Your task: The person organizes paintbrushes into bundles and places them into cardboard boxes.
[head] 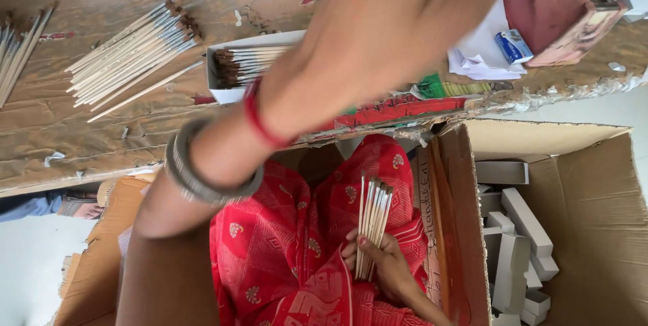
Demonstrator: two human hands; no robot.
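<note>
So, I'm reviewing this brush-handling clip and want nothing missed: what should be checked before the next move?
1. Right hand grip on the bundle: ok, closed round the lower ends, brushes upright over the lap.
2. Bundle ends level: cannot tell.
3. Left hand free: cannot tell. The left arm reaches across, and the hand is cut off at the top edge.
4. Room in the open box: ok, only partly filled with brushes.
5. Loose brushes on the table: ok, lying apart from the box.
</note>
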